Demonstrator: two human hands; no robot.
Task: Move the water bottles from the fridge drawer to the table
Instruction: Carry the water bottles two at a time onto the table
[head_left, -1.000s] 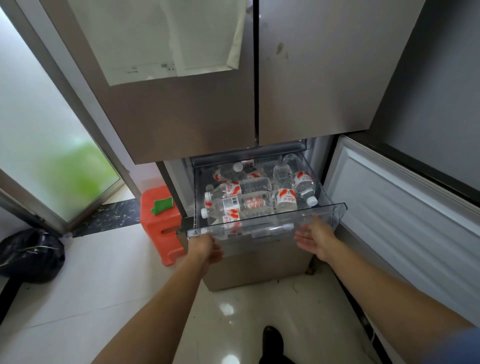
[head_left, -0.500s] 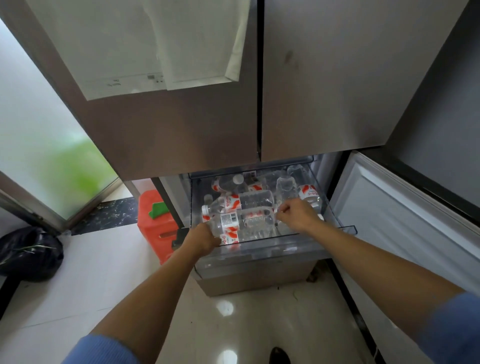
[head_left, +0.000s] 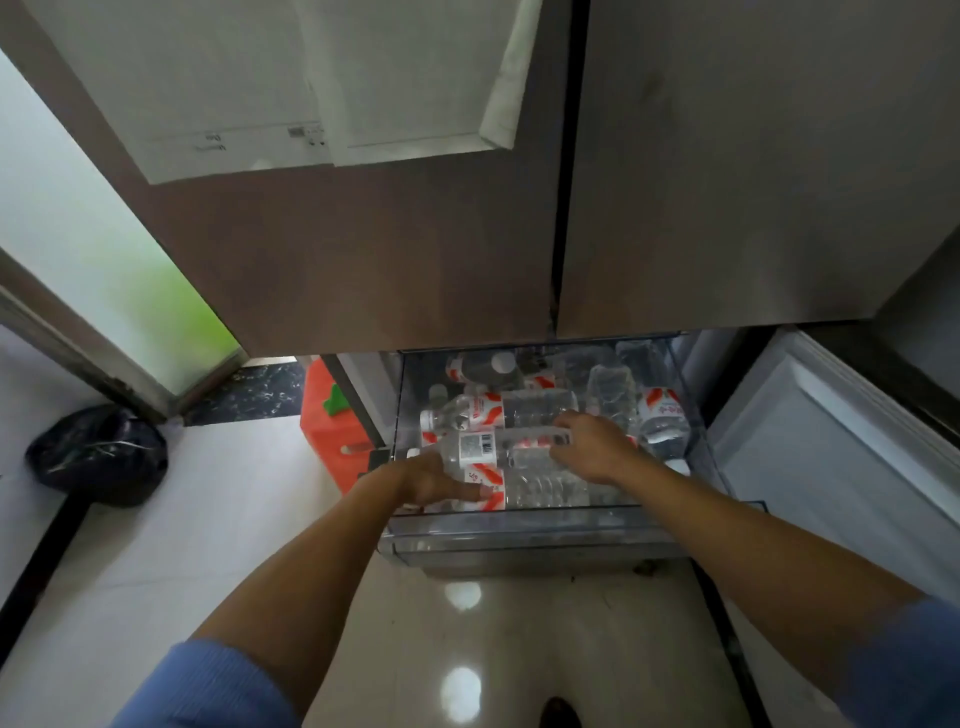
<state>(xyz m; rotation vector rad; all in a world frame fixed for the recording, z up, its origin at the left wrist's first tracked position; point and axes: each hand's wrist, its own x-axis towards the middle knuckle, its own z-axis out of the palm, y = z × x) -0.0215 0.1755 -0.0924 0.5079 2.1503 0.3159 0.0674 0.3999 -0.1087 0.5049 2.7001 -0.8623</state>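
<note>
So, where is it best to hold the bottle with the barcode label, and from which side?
Probably round its middle, from above: the barcode bottle lies on its side atop the other bottles, neck leftward, leaving its round body exposed. The right hand holds it there.

Arms outstretched, left grip (head_left: 441, 480) low, right grip (head_left: 592, 449) curled

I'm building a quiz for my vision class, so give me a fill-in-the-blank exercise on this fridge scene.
The clear plastic water bottles with red-and-white labels lie in the pulled-out transparent ____ of the brown metal fridge.
The left hand and right hand both touch ____.
The plastic stool beside the fridge is ____.
The crumpled bag left of that stool is ____.
Missing words: drawer, bottles, orange, black.
</note>
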